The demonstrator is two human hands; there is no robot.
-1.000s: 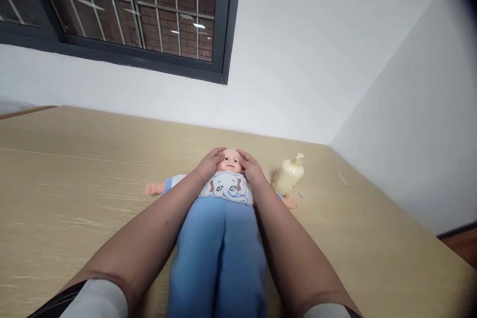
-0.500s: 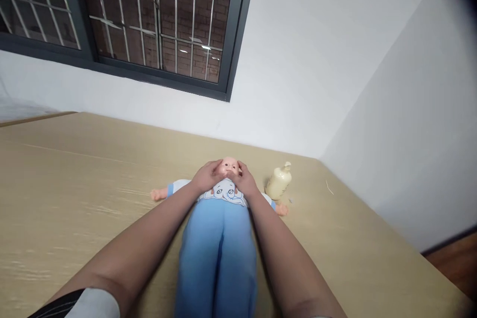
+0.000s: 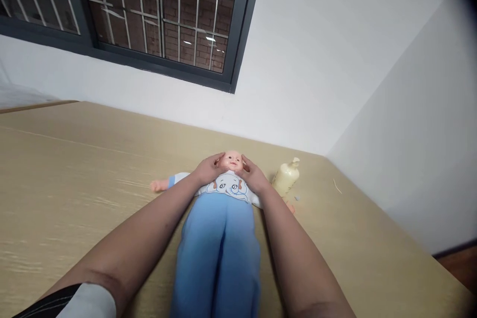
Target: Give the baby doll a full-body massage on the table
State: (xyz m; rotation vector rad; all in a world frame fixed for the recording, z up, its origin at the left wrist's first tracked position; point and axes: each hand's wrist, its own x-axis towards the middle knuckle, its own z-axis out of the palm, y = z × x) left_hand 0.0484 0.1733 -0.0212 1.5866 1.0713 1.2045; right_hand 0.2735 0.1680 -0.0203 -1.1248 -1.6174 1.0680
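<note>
A baby doll (image 3: 219, 228) lies on its back on the table, in a white top with an elephant face and light blue trousers. Its head (image 3: 233, 160) is at the far end, face up. My left hand (image 3: 207, 169) curves round the left side of the head, thumb by the cheek and chin. On the other side, my right hand (image 3: 254, 176) cups the head in the same way, fingers bent near the temple. One doll arm stretches out to the left; my right forearm partly covers the other.
A cream pump bottle (image 3: 286, 179) stands right of the doll, close to my right wrist. A thin pale strip (image 3: 337, 186) lies farther right on the wooden table (image 3: 93, 159). Behind are a white wall and a barred window (image 3: 160, 15).
Both hands have drawn apart from the middle of the doll's face to the sides of its head, uncovering the mouth and cheeks. The camera view has shifted slightly.
</note>
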